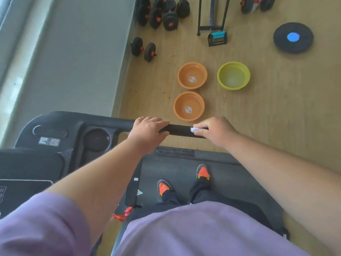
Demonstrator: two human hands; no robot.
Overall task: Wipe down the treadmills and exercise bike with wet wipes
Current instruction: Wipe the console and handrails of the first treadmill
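I stand on the black treadmill belt (177, 170), facing its black handrail (180, 130), which runs out to the right from the console (60, 133). My left hand (147, 131) grips the handrail near the console end, fingers curled over the top. My right hand (215, 131) pinches a small white wet wipe (194, 129) against the outer end of the same rail. A bare stretch of rail shows between the two hands.
On the wooden floor beyond the rail stand two orange basins (191, 75) (188, 106) and a yellow-green basin (233, 75). Dumbbells (144, 49) and more weights (162, 13) lie by the wall. A black disc with a blue centre (293, 37) lies at right.
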